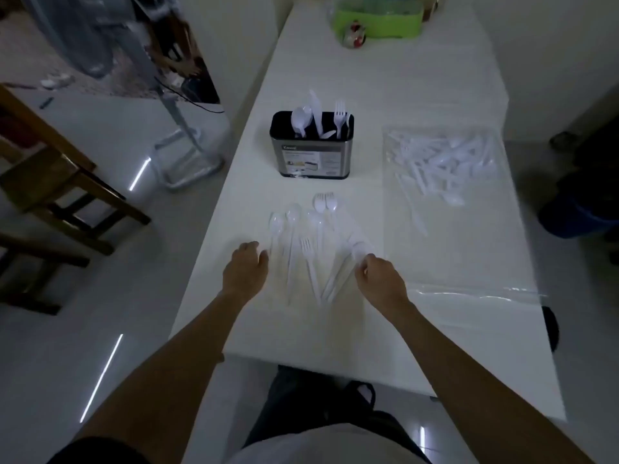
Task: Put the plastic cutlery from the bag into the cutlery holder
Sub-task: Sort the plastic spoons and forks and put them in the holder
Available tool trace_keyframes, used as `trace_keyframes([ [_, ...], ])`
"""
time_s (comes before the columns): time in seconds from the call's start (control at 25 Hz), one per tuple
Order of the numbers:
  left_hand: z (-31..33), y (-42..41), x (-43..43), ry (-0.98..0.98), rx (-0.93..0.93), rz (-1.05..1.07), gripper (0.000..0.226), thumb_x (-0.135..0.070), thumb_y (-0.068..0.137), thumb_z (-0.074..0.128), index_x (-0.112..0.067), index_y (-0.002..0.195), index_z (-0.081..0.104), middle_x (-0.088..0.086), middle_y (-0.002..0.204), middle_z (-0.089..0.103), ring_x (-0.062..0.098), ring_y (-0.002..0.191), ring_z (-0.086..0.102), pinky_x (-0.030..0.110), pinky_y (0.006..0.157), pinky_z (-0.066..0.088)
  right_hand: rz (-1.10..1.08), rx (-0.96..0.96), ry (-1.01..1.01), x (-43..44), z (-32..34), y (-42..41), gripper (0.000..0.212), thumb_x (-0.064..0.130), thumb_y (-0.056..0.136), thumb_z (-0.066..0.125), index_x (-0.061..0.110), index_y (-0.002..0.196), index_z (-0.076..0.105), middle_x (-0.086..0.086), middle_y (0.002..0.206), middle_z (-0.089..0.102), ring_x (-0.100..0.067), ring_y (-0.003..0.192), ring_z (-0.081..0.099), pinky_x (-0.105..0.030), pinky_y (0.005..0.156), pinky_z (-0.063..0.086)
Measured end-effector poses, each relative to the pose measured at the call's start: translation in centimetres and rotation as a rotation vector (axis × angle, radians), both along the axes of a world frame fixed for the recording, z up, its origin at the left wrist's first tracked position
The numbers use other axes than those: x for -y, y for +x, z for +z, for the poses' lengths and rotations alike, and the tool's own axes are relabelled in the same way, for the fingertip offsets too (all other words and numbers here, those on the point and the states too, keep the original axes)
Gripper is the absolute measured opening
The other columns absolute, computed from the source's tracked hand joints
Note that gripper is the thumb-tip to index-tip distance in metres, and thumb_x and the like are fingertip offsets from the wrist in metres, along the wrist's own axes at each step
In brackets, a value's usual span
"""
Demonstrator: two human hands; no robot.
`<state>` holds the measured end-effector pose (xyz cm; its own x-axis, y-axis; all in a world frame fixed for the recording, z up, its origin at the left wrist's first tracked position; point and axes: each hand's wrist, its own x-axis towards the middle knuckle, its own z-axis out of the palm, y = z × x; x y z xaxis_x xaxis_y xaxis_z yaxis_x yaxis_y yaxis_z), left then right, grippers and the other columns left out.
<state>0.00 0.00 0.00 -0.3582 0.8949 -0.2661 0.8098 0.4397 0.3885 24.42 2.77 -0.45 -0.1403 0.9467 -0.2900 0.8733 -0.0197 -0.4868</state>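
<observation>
Cutlery scattered on white table; cutlery holder behind, bag to right
Left hand and right hand flank it, fingers curled; whether either grips a piece, cannot tell

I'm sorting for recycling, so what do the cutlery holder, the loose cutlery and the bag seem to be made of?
Cutlery holder: probably brushed metal, given the dull grey sheen of its wall; black rim, material unclear. Loose cutlery: glossy white plastic, slightly see-through at the spoon bowls. Bag: thin clear plastic film; the cutlery inside shows through and its near edge glints.
</observation>
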Motion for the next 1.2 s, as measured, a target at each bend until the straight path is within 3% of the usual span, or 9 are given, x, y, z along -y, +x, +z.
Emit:
trace_keyframes([
  [0.16,-0.9,-1.0,-2.9,0.028,0.086,0.045,0.043,-0.03,0.097,0.044,-0.005,0.132,0.045,0.013,0.131,0.052,0.029,0.119,0.052,0.042,0.097,0.044,-0.182,0.045,-0.135,0.2,-1.6,-1.0,0.038,0.042,0.091,0.046,0.005,0.095,0.059,-0.014,0.092,0.066,-0.032,0.088,0.063,-0.035,0.072,0.049],
  [0.4,-2.5,-2.7,-9.0,-0.013,0.184,0.007,0.045,-0.036,0.089,0.058,-0.009,0.124,0.051,0.013,0.121,0.057,0.028,0.106,0.058,0.033,0.083,0.043,-0.329,0.191,-0.113,-0.9,-2.6,-3.2,0.052,0.055,0.09,0.039,0.009,0.084,0.063,-0.009,0.081,0.067,-0.029,0.078,0.066,-0.029,0.066,0.047],
  [0.6,-3.6,-4.0,-11.3,-0.003,0.186,-0.042,0.024,-0.029,0.084,0.065,-0.01,0.098,0.062,0.01,0.098,0.066,0.026,0.092,0.061,0.028,0.069,0.039,-0.352,0.25,-0.128,-1.1,-2.8,-4.0,0.034,0.037,0.09,0.042,0.008,0.088,0.06,-0.008,0.079,0.066,-0.028,0.074,0.065,-0.031,0.065,0.05],
  [0.8,-3.9,-4.4,-11.5,0.007,0.32,0.01,0.017,-0.022,0.083,0.068,-0.006,0.087,0.066,0.012,0.09,0.07,0.027,0.084,0.064,0.029,0.071,0.046,-0.403,0.213,-0.114,-0.7,-2.6,-4.0,0.023,0.024,0.088,0.042,0.006,0.083,0.056,-0.009,0.073,0.062,-0.026,0.067,0.061,-0.03,0.06,0.049],
  [0.92,-2.7,-3.9,-10.5,0.087,0.502,0.111,0.01,-0.016,0.081,0.071,-0.009,0.085,0.066,0.009,0.082,0.069,0.028,0.072,0.066,0.034,0.074,0.054,-0.481,0.06,-0.07,-0.3,-2.6,-3.1,0.021,0.017,0.089,0.044,0.005,0.073,0.05,-0.008,0.064,0.06,-0.023,0.056,0.06,-0.029,0.051,0.048],
  [1.0,-1.0,-2.9,-10.0,0.073,0.644,0.147,0.005,-0.011,0.083,0.069,-0.011,0.085,0.064,0.007,0.081,0.066,0.021,0.065,0.064,0.027,0.062,0.053,-0.494,-0.155,-0.048,-0.2,-2.1,-2.7,0.019,0.011,0.091,0.045,0.008,0.073,0.05,-0.005,0.055,0.061,-0.016,0.046,0.061,-0.027,0.046,0.051],
  [1.08,0.7,-1.5,-9.4,-0.021,0.785,0.091,0.008,-0.006,0.084,0.066,-0.014,0.083,0.063,0.007,0.081,0.068,0.018,0.064,0.065,0.022,0.052,0.05,-0.468,-0.354,-0.064,-0.1,-1.3,-3.0,0.017,0.007,0.094,0.043,0.012,0.082,0.054,-0.004,0.06,0.064,-0.015,0.044,0.061,-0.024,0.047,0.051],
  [1.2,2.5,1.0,-8.7,-0.083,0.901,0.032,0.009,-0.003,0.084,0.065,-0.011,0.081,0.062,0.01,0.078,0.07,0.02,0.064,0.068,0.023,0.051,0.052,-0.417,-0.561,-0.082,-0.3,-0.5,-3.9,0.021,0.005,0.096,0.04,0.011,0.091,0.059,-0.005,0.072,0.07,-0.014,0.053,0.065,-0.018,0.056,0.052],
])
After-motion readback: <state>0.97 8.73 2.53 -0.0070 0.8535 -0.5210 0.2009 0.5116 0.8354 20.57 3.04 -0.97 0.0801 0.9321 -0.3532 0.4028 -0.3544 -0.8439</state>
